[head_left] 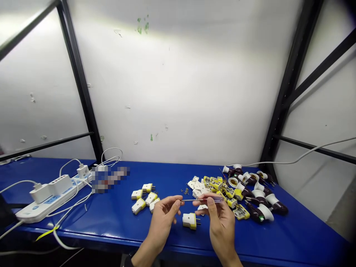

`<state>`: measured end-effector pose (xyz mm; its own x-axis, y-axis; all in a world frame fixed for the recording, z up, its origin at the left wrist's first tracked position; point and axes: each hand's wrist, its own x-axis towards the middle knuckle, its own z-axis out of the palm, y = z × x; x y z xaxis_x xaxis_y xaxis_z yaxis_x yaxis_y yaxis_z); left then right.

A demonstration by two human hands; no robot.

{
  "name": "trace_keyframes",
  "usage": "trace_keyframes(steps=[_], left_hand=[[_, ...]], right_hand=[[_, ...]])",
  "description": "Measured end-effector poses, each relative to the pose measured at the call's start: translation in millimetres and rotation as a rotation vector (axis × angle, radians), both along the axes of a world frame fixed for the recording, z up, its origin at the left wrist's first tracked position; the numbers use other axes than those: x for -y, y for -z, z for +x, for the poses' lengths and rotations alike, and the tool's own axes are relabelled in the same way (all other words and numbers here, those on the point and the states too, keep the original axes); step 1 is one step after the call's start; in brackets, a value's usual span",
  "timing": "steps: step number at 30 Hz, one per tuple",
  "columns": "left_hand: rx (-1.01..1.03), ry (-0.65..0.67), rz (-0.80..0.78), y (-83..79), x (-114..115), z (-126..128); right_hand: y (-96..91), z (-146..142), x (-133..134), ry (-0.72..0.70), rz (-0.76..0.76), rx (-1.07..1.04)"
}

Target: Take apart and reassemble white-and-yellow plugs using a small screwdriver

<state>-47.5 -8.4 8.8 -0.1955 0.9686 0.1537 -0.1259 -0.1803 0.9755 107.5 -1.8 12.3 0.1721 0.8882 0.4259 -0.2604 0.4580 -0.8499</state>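
Note:
My right hand [222, 222] is closed round the clear, reddish handle of a screwdriver [213, 200], whose thin metal shaft points left. At its tip, the thumb and fingers of my left hand [162, 220] are pinched together; anything between them is too small to make out. Below the shaft, between both hands, a white and yellow plug [189, 220] lies on the blue table with its prongs to the right. Small screws [185, 191] are scattered just beyond the shaft. Left of my left hand sits a group of several similar plugs [138, 205].
White plug covers [196, 185] and yellow plug halves with metal parts [226, 190] are heaped to the right. Beyond them lie several dark brown and white lamp holders [257, 211]. A white power strip [41, 212] with cables stands at left. Black frame posts [83, 85] flank the table.

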Motion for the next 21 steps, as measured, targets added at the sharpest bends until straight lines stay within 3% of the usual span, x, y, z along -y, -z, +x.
trace_keyframes(steps=[13, 21], left_hand=[[-0.151, -0.006, 0.053, 4.3, 1, -5], [-0.097, 0.006, 0.09, 7.8, -1, -5]], right_hand=[[-15.1, 3, 0, -0.06, 0.006, 0.053], [-24.2, 4, 2, -0.023, -0.014, 0.026]])
